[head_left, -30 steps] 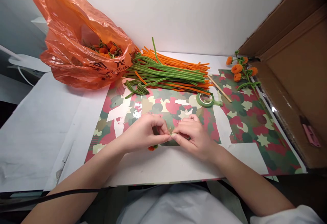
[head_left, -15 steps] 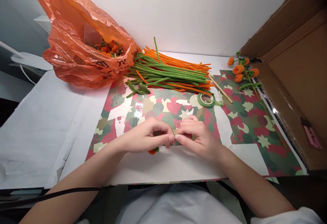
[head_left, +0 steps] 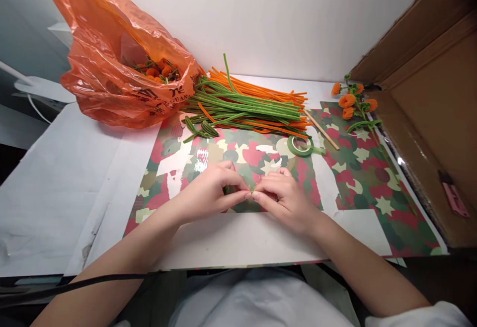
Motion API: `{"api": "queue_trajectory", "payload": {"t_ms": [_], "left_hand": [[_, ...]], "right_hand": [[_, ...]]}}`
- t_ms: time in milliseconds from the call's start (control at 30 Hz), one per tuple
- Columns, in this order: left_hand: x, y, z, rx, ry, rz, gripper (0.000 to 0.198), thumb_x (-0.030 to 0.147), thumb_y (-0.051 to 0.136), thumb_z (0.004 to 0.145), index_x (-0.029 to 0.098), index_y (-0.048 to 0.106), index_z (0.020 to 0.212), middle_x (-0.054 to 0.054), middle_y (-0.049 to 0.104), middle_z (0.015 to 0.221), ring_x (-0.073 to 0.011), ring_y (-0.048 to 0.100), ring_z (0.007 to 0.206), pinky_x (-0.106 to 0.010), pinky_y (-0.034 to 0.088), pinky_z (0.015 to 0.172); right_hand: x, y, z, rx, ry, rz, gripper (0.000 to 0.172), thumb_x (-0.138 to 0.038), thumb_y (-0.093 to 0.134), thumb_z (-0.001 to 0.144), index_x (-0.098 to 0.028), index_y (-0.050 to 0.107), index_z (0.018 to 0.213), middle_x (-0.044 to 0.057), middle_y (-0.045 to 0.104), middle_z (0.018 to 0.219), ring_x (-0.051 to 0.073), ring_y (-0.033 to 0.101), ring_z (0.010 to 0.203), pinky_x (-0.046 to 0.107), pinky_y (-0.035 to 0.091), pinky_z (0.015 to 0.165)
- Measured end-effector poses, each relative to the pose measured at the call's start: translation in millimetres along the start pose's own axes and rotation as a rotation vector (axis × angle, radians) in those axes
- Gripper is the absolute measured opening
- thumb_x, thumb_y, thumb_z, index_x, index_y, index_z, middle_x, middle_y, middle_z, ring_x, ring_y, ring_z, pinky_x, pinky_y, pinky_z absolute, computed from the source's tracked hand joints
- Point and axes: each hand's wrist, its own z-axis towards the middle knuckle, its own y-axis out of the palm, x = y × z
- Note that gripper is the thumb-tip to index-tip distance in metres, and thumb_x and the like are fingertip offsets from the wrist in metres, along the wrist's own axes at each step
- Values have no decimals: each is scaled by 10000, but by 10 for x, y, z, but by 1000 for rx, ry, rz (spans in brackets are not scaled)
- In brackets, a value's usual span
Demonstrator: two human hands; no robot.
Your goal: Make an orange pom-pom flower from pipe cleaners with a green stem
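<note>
My left hand (head_left: pixel 214 192) and my right hand (head_left: pixel 286 198) meet fingertip to fingertip above the patterned mat. Thumb and forefinger of each are pinched on a small green pipe cleaner piece (head_left: pixel 252 192), of which only a sliver shows. Most of it is hidden by the fingers. Just beyond the hands lies a roll of green floral tape (head_left: pixel 291 149), its loose end pointing right. Behind that is a bundle of green pipe cleaners (head_left: pixel 253 102), with orange pipe cleaners (head_left: pixel 261 88) around it. Folded green pipe cleaner loops (head_left: pixel 209 129) lie at its left end.
An orange plastic bag (head_left: pixel 108 103) holding orange flowers (head_left: pixel 158 72) stands at back left. A wooden stick (head_left: pixel 322 130) lies right of the bundle. Finished-looking orange flowers on a stem (head_left: pixel 347 101) rest by a cardboard box (head_left: pixel 421 168), which has a pink cutter (head_left: pixel 455 200) in it.
Both hands have shifted slightly up and left, still pinched together. The orange and green bit that showed below my left hand is now out of sight.
</note>
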Motion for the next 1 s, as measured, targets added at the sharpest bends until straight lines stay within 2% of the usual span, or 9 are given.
{"api": "queue_trajectory", "payload": {"t_ms": [133, 233, 333, 433, 533, 667, 767, 867, 1000], "left_hand": [[-49, 44, 17, 241, 252, 454, 240, 258, 545, 912, 206, 686, 726, -1, 659, 585, -163, 450, 664, -300, 327, 607], [-60, 65, 6, 369, 390, 703, 191, 224, 544, 913, 231, 685, 784, 12, 684, 639, -170, 478, 703, -315, 310, 617], [-49, 77, -10, 414, 442, 788, 170, 185, 542, 911, 256, 679, 841, 24, 698, 676, -163, 503, 721, -320, 319, 644], [-31, 81, -9, 411, 392, 708, 169, 194, 544, 910, 250, 679, 825, 15, 691, 664, -168, 497, 717, -324, 314, 648], [-1, 50, 0, 268, 275, 422, 180, 260, 559, 903, 221, 683, 778, 0, 674, 630, -167, 481, 684, -314, 338, 651], [34, -39, -9, -108, 106, -71, 270, 251, 495, 924, 174, 678, 740, -24, 684, 644, -143, 532, 665, -278, 424, 695], [19, -73, -29, -317, -69, -315, 245, 258, 520, 904, 144, 683, 760, -49, 698, 706, -137, 583, 660, -246, 459, 632], [-17, -61, -42, -394, -197, -439, 200, 306, 606, 849, 132, 689, 796, -41, 676, 693, -125, 576, 615, -219, 452, 553], [-31, -33, -37, -312, -220, -361, 182, 292, 627, 825, 134, 683, 754, -23, 644, 650, -108, 556, 580, -200, 424, 522]], "right_hand": [[15, 20, 12, 13, 80, 25, 258, -235, 498, 912, -181, 609, 686, -35, 547, 592, 112, 483, 624, 327, 314, 776], [15, 13, 18, -7, 187, 297, 276, -261, 497, 900, -173, 619, 669, -22, 553, 604, 112, 473, 593, 282, 366, 662], [11, -7, 30, -43, 305, 591, 258, -290, 524, 873, -164, 652, 687, -6, 587, 648, 118, 504, 617, 254, 391, 601], [3, -27, 37, -55, 338, 686, 251, -280, 531, 857, -158, 650, 672, -1, 599, 658, 118, 523, 632, 255, 412, 626], [-8, -45, 23, -73, 264, 552, 240, -265, 513, 874, -164, 637, 694, 2, 596, 666, 121, 515, 631, 256, 394, 612], [-1, -55, -7, -88, -97, 140, 248, -222, 478, 906, -173, 587, 689, -17, 544, 613, 118, 450, 621, 296, 354, 704], [29, -42, -13, -74, -297, -29, 234, -209, 449, 926, -179, 573, 729, -20, 540, 623, 118, 436, 625, 304, 314, 708], [52, -23, -11, -60, -350, -81, 231, -222, 450, 932, -184, 570, 738, -22, 529, 609, 118, 424, 600, 300, 291, 667], [31, -10, -9, -51, -276, -41, 211, -212, 465, 917, -185, 566, 733, -23, 561, 626, 118, 461, 619, 301, 303, 695]]}}
